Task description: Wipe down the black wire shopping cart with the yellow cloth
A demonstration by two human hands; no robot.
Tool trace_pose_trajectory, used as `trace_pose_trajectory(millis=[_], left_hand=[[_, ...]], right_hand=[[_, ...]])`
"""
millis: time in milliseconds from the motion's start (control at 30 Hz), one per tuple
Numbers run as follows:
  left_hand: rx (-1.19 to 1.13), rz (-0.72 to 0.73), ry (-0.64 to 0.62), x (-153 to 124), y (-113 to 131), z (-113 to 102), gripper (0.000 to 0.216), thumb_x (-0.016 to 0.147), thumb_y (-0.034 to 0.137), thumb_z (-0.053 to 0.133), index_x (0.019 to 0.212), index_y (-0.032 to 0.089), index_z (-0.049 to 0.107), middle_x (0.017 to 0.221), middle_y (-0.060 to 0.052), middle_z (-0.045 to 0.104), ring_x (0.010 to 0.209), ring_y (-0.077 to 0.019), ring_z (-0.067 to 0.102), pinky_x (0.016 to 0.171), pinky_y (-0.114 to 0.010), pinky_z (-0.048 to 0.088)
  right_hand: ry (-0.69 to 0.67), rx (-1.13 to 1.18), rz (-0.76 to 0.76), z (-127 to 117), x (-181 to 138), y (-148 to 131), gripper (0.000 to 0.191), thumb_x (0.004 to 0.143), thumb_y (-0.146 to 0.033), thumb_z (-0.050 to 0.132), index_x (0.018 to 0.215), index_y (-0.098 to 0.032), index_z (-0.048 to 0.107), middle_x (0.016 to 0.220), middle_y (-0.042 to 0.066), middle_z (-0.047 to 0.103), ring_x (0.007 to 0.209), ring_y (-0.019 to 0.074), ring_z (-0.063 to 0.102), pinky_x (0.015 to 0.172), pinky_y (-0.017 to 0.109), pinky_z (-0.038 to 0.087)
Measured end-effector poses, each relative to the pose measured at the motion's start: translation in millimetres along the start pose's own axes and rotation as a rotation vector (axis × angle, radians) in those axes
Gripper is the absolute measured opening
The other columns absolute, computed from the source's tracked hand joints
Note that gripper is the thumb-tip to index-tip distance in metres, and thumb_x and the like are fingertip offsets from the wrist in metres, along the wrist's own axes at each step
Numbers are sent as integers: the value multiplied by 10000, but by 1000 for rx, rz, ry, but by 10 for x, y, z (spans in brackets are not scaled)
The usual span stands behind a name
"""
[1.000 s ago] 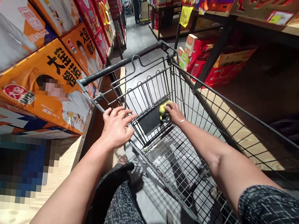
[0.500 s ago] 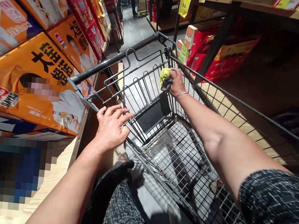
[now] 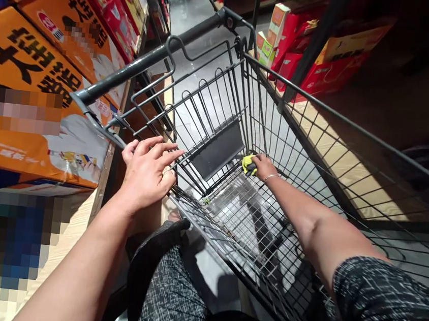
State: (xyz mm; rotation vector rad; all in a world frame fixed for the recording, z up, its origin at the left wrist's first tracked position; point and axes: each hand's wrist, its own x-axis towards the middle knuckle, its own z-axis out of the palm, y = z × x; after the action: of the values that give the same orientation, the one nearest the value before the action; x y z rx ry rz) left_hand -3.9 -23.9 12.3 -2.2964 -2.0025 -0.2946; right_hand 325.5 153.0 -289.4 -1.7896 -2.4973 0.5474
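Two bare hands at a wire shopping cart (image 3: 316, 140), left hand (image 3: 146, 174) with fingers spread on its near-left rim, right hand (image 3: 263, 166) closed around a yellow cloth (image 3: 248, 163) deep inside, beside the dark seat flap (image 3: 217, 149), orange boxes (image 3: 26, 89) at left.

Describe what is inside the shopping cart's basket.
Inside the cart, only the right hand holding a yellow cloth near the black flap. Its nearest corner is hidden by the arm.

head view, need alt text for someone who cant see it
A person's right hand presses a yellow cloth low inside an empty wire shopping cart, while the left hand rests on its near rim. Orange boxes line the shelf at left.
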Motion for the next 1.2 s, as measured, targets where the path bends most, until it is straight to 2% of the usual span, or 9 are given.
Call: trace_pose_trajectory(millis=[133, 233, 467, 600, 700, 767, 967, 1067, 1200], left_hand=[[-18, 3, -12, 38, -7, 5, 530, 825, 293, 522, 1308, 410, 707, 1368, 17, 701, 1408, -350, 464, 1195, -626, 199], [-39, 2, -9, 62, -10, 4, 517, 832, 312, 534, 1306, 414, 711, 1351, 13, 705, 1401, -369, 455, 1199, -637, 187], [-70, -24, -32, 102, -17, -9, 468, 856, 395, 541, 1290, 444, 710, 1287, 16, 720, 1406, -379, 431, 1207, -640, 180], [-71, -28, -39, 102, -16, -17, 489, 831, 369, 544, 1284, 436, 715, 1284, 19, 725, 1402, -381, 434, 1207, -638, 181], [-76, -30, -41, 97, -17, -13, 507, 811, 351, 547, 1281, 442, 714, 1302, 29, 717, 1401, -378, 440, 1212, -638, 176], [-81, -27, -36, 102, -20, -3, 521, 802, 340, 544, 1284, 442, 712, 1314, 32, 711, 1403, -374, 443, 1214, -640, 171], [-105, -5, -18, 187, -41, 28, 529, 784, 325, 542, 1267, 432, 731, 1285, 19, 717, 1403, -389, 441, 1201, -651, 182], [-117, -6, -25, 267, -68, 47, 522, 784, 332, 536, 1254, 442, 734, 1285, 30, 720, 1409, -381, 436, 1203, -643, 181], [-142, -10, -11, 376, -114, 88, 489, 794, 334, 521, 1211, 434, 756, 1279, 46, 729, 1410, -377, 440, 1211, -635, 164]], right_hand=[[-29, -4, 227, 98, -4, -271, 601, 868, -229, 630, 1453, -320, 526, 1594, 91, 386, 1348, 327, 406, 1049, 479, 456], [-79, -47, 202, 165, -75, -523, 547, 889, -214, 582, 1429, -293, 554, 1560, 120, 427, 1351, 348, 394, 1064, 514, 425], [-308, -98, -205, 409, -705, -1224, 500, 967, -181, 399, 1417, -298, 583, 1435, 169, 506, 1247, 378, 451, 905, 498, 487], [-421, -55, -537, 517, -988, -1493, 537, 988, -208, 425, 1472, -410, 536, 1510, 66, 500, 1232, 315, 458, 920, 426, 476], [-420, -61, -618, 410, -889, -1268, 485, 1013, -231, 415, 1410, -447, 590, 1553, -14, 478, 1270, 283, 423, 999, 409, 428], [-386, -90, -581, 258, -703, -933, 465, 1008, -217, 410, 1392, -367, 624, 1562, 37, 458, 1310, 318, 385, 1035, 458, 397], [-129, -245, -52, -153, -253, 20, 472, 1002, -222, 369, 1395, -291, 622, 1504, 165, 464, 1290, 378, 394, 975, 538, 417], [-124, -233, 37, -153, -284, 79, 500, 998, -212, 359, 1436, -302, 583, 1504, 159, 449, 1280, 366, 402, 966, 509, 444], [-203, -197, 14, 5, -541, -273, 543, 989, -174, 323, 1463, -292, 561, 1464, 154, 463, 1240, 351, 432, 938, 453, 480]])
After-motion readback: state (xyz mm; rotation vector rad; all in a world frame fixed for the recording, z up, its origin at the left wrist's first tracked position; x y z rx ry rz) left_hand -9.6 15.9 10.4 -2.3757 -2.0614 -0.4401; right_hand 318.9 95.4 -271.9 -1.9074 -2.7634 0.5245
